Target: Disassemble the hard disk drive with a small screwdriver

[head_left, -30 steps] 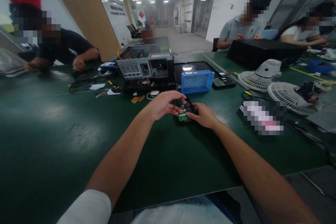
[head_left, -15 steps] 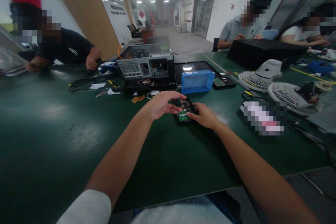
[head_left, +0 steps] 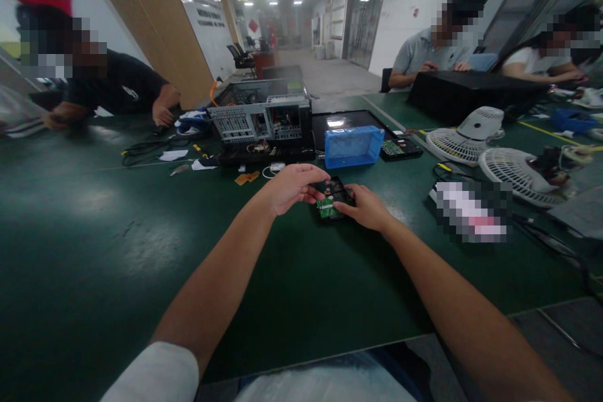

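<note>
A black plastic casing (head_left: pixel 337 188) lies on the green table with its inside facing up. At its near left part sits a small green circuit board (head_left: pixel 326 207). My right hand (head_left: pixel 365 206) grips the casing's right edge, its thumb over the near part by the board. My left hand (head_left: pixel 299 188) curves over the casing's left side. Its upper digits bend above the casing and the lower fingertips reach the board's upper left. What lies between the left fingers is too small and dark to make out.
Beyond my hands stand a blue plastic bin (head_left: pixel 354 146) and an opened computer case (head_left: pixel 259 119). A drive-like unit with a circuit board (head_left: pixel 400 148) lies right of the bin. White fan parts (head_left: pixel 455 141) and cables are at the right. Co-workers sit across the table (head_left: pixel 141 232).
The left fingers have shifted slightly over the casing, and the dark shape between them shows less. My right hand keeps its hold. The whole view has moved a little.
</note>
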Action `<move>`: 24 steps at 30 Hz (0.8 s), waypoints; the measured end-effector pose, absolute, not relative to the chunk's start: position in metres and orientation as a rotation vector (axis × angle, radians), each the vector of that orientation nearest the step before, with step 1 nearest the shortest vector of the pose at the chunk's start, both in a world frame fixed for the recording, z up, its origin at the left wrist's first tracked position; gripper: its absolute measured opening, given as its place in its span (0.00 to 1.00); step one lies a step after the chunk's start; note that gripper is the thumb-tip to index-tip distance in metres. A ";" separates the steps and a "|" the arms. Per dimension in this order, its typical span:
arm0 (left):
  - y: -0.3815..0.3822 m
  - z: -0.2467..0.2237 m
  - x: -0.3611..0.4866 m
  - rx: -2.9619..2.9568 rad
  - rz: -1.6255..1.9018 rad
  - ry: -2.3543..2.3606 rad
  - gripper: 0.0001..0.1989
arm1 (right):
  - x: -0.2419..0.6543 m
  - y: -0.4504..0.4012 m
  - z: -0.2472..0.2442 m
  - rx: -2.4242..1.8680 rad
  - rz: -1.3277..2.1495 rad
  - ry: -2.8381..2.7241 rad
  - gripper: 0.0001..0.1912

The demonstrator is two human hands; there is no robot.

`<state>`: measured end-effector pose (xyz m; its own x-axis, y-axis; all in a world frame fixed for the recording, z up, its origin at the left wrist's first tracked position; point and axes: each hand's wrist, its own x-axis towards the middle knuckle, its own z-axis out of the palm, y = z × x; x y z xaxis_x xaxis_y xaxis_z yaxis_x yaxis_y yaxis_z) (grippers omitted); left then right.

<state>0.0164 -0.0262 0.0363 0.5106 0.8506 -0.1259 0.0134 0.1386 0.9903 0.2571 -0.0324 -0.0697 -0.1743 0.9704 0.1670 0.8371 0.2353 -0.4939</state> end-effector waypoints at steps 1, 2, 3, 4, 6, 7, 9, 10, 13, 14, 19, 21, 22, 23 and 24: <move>-0.026 0.037 0.016 1.313 0.730 0.866 0.13 | 0.257 -0.032 -0.070 -1.661 0.407 -2.068 0.33; -0.026 0.037 0.016 1.322 0.733 0.872 0.13 | 0.257 -0.032 -0.070 -1.668 0.408 -2.064 0.34; -0.026 0.037 0.016 1.326 0.736 0.874 0.13 | 0.257 -0.032 -0.070 -1.672 0.407 -2.062 0.33; -0.026 0.037 0.016 1.325 0.738 0.872 0.13 | 0.257 -0.032 -0.070 -1.674 0.405 -2.060 0.33; -0.026 0.037 0.016 1.313 0.733 0.861 0.14 | 0.257 -0.033 -0.070 -1.671 0.407 -2.056 0.33; -0.026 0.036 0.016 1.302 0.726 0.850 0.14 | 0.257 -0.033 -0.069 -1.667 0.410 -2.055 0.33; -0.025 0.035 0.016 1.276 0.713 0.826 0.15 | 0.257 -0.034 -0.069 -1.665 0.415 -2.053 0.33; -0.024 0.034 0.017 1.261 0.710 0.818 0.15 | 0.256 -0.034 -0.068 -1.666 0.414 -2.053 0.33; -0.023 0.033 0.019 1.214 0.712 0.805 0.15 | 0.256 -0.034 -0.067 -1.668 0.409 -2.055 0.31; -0.023 0.032 0.019 1.199 0.711 0.800 0.15 | 0.255 -0.034 -0.067 -1.666 0.409 -2.056 0.30; -0.025 0.033 0.019 1.139 0.654 0.764 0.14 | 0.255 -0.034 -0.067 -1.656 0.397 -2.064 0.31; -0.026 0.033 0.019 1.121 0.651 0.754 0.14 | 0.256 -0.034 -0.068 -1.656 0.397 -2.066 0.31; -0.026 0.033 0.019 1.114 0.656 0.752 0.13 | 0.256 -0.034 -0.068 -1.655 0.397 -2.066 0.31; -0.026 0.033 0.019 1.108 0.660 0.751 0.13 | 0.256 -0.034 -0.069 -1.654 0.396 -2.066 0.30; -0.025 0.033 0.019 1.105 0.661 0.752 0.13 | 0.256 -0.034 -0.069 -1.652 0.393 -2.066 0.30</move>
<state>0.0186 -0.0254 0.0331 0.5854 0.7856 -0.2003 -0.0979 0.3138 0.9444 0.2561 -0.0337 -0.0689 -0.1707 0.9695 0.1757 0.8372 0.2368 -0.4931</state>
